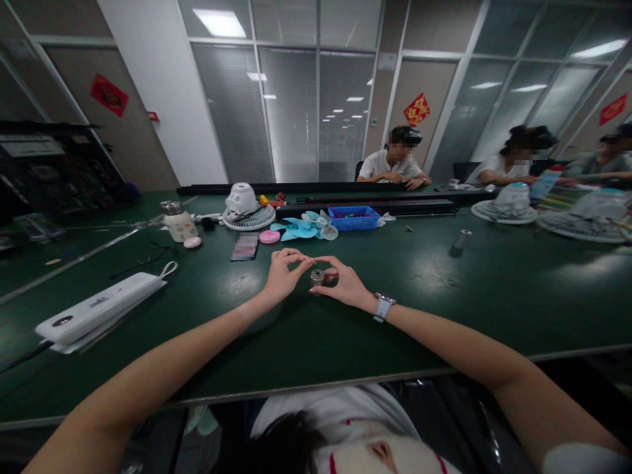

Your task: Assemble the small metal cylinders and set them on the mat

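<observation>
Just above the dark green table, my left hand (285,271) pinches with thumb and forefinger, the tips close together. Whatever lies between those tips is too small to make out. My right hand (348,284), with a watch at its wrist, curls its thumb and fingers around a small silver metal cylinder (317,279) with a round, ringed top. The cylinder looks upright. My right forefinger reaches over it and meets the left fingertips. A similar metal cylinder (463,238) stands farther off to the right.
Behind my hands are light blue fan blades (301,227), a blue tray (353,218), a pink disc (269,237), a phone (245,246) and a white fan head (241,201). A power strip (101,309) lies left, near a bottle (178,224). Several people sit across the table.
</observation>
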`<state>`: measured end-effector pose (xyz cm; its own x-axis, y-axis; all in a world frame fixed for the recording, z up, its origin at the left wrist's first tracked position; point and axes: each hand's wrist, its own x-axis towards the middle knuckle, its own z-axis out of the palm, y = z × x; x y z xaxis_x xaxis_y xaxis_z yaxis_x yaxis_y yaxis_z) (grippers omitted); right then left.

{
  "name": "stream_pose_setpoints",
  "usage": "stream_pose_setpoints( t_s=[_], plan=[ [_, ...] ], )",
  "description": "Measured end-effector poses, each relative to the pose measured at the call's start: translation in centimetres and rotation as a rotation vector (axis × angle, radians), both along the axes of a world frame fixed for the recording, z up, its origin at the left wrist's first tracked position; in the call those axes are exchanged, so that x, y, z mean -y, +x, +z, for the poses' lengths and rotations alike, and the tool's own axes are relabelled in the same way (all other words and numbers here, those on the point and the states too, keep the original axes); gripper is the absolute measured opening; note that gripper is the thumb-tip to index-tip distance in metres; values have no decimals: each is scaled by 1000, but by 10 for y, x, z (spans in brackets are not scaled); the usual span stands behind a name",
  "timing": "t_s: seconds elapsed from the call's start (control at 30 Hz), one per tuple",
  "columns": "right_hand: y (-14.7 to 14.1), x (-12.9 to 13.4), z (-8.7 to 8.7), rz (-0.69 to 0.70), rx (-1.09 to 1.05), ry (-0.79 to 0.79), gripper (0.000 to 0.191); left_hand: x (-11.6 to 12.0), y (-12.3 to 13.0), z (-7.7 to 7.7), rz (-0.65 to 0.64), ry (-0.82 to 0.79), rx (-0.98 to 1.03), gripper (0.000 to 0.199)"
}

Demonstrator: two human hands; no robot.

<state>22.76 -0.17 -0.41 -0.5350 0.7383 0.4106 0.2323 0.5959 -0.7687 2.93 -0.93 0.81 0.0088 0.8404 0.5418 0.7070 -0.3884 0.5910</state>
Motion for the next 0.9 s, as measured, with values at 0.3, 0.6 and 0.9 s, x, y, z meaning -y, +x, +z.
stream_pose_setpoints(
  t_s=[0.3,0.6,0.9],
  plan=[
    [-1,0,-2,-26,-46,-63,83,-22,-34,-39,38,-184,-172,21],
    [60,-65,16,-391,-169,134,81,-17,-31,-33,13,-210,-170,21],
    [197,-138,-12,-1140,145,244,64,-14,-27,-30,53,-144,-8,19]
  ],
)
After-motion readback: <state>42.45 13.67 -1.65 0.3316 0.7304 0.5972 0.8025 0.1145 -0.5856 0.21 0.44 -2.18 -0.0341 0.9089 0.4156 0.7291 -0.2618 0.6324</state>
